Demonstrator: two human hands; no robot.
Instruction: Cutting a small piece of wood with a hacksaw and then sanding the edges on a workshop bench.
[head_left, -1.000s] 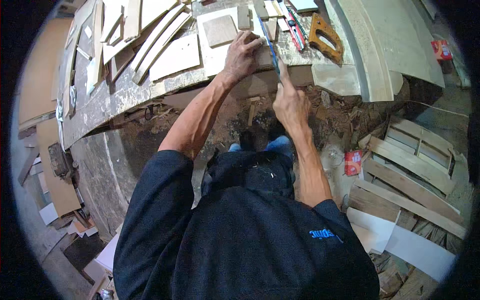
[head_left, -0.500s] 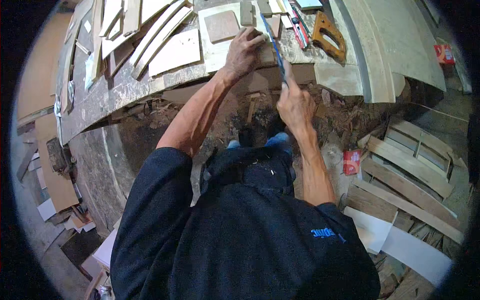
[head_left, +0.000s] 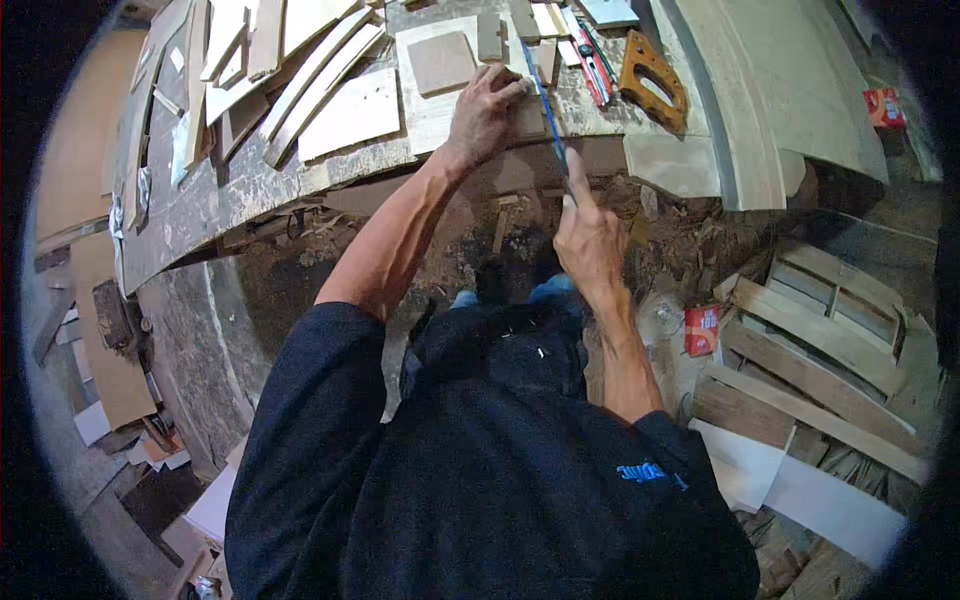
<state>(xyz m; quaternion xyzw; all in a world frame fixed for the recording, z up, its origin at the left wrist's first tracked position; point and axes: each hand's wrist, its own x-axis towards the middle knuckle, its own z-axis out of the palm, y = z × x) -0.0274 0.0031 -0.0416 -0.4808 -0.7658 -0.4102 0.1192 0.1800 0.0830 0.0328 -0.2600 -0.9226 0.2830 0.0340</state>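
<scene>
My right hand [head_left: 592, 235] is closed round the handle of a long, thin blue saw [head_left: 549, 106], seen nearly edge-on and pointing away over the bench edge. My left hand [head_left: 484, 112] has its fingers curled down on a small wooden piece [head_left: 521, 122] just left of the saw, largely hidden beneath it. A pale board [head_left: 426, 118] lies under that hand. On the board are a square wooden block [head_left: 441, 64] and a smaller grey-brown block [head_left: 489, 37]. Another small block [head_left: 547, 61] sits just right of the saw's far end.
Right of the saw on the workbench [head_left: 258, 196] lie a red utility knife [head_left: 596, 78] and a handsaw with an orange-brown wooden handle [head_left: 655, 84]. Curved wooden strips [head_left: 318, 78] spread to the left. Wooden frames [head_left: 815, 340] and a red box [head_left: 701, 330] are on the floor at right.
The saw and my right hand have shifted slightly toward me. My left hand stays nearly in place on the wood; the view has tilted a little.
</scene>
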